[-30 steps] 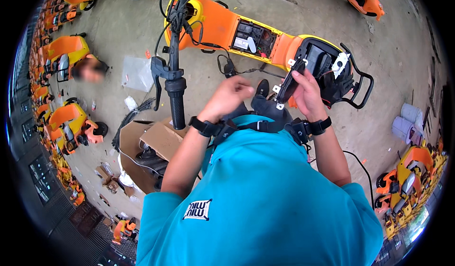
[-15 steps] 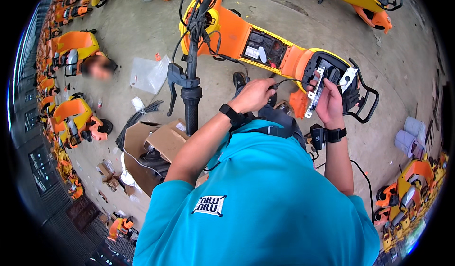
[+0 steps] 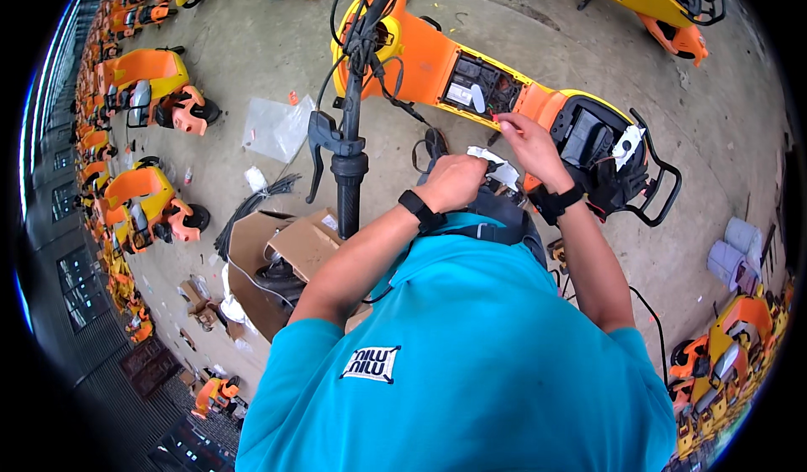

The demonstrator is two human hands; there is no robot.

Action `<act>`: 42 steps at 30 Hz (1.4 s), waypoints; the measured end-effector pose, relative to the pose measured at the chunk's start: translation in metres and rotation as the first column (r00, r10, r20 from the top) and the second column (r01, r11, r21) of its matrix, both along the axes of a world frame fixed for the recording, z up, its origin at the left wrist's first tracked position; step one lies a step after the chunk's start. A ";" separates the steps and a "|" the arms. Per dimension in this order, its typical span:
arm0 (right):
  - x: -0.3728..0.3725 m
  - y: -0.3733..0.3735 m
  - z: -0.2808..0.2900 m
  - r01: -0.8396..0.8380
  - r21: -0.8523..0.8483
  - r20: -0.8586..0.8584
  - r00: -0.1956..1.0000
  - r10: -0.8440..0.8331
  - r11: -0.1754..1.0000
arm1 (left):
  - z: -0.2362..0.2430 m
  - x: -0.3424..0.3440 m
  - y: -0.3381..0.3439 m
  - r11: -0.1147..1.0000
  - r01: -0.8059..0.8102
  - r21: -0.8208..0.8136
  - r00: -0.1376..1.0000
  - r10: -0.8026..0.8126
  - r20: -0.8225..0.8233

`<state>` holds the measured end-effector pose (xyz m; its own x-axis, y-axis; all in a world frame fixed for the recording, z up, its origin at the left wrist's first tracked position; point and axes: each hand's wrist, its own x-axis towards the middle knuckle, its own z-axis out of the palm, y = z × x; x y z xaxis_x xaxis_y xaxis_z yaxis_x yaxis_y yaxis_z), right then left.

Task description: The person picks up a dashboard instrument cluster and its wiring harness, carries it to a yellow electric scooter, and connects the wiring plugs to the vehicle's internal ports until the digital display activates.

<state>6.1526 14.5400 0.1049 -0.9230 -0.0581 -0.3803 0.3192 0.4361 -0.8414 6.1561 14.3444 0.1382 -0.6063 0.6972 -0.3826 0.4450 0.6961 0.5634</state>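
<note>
My left hand (image 3: 456,183) is closed in front of my waist, its fingertips against a white, crumpled-looking piece (image 3: 502,172) with a dark part at its edge; what the fingers grip is hidden. Slightly farther off, my right hand (image 3: 535,148) has its thumb and fingers drawn together beside the scooter's open compartment. A small red wire end (image 3: 494,117) shows by those fingertips, but whether they pinch it is unclear. The yellow and orange scooter (image 3: 420,47) stands across in front of me, its compartment (image 3: 483,85) uncovered with dark parts and wiring inside.
The scooter's handlebar grip (image 3: 349,195) and brake lever (image 3: 315,157) reach toward me on the left. An open cardboard box (image 3: 252,258) stands below them. A clear plastic sheet (image 3: 277,127) lies on the floor. More scooters (image 3: 139,190) line the left; wrapped rolls (image 3: 731,253) are at the right.
My right hand has moved left from the scooter's rear to the compartment, without the long metal-and-white part it held. A white piece now shows beside my left hand, which stays nearly in place.
</note>
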 end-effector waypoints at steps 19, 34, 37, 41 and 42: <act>-0.030 -0.078 0.006 0.008 -0.771 0.147 0.975 0.165 0.637 | 0.012 -0.035 -0.024 -0.068 -0.939 0.337 0.254 0.523 0.814; -0.020 -0.111 0.041 0.028 0.050 -0.271 0.962 -0.014 0.998 | -0.004 -0.051 0.002 -0.373 -0.899 0.230 0.120 0.296 0.948; -0.023 -0.109 0.059 -0.006 0.161 -0.204 0.978 0.040 0.987 | -0.004 -0.050 0.006 -0.412 -0.887 0.206 0.117 0.232 0.966; -0.025 -0.097 0.026 0.124 -0.562 0.091 0.992 -0.088 0.818 | 0.000 -0.049 0.008 -0.419 -0.876 0.239 0.150 0.235 0.960; -0.027 -0.092 0.038 0.341 -0.725 0.427 0.904 0.002 0.598 | -0.001 -0.048 0.008 -0.413 -0.879 0.239 0.154 0.230 0.961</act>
<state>6.1257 14.4478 0.1428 -0.7566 -0.3415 -0.5575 0.6537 -0.4132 -0.6340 6.1081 14.3519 0.1368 -0.8787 -0.0902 -0.4688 -0.2888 -0.6816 0.6723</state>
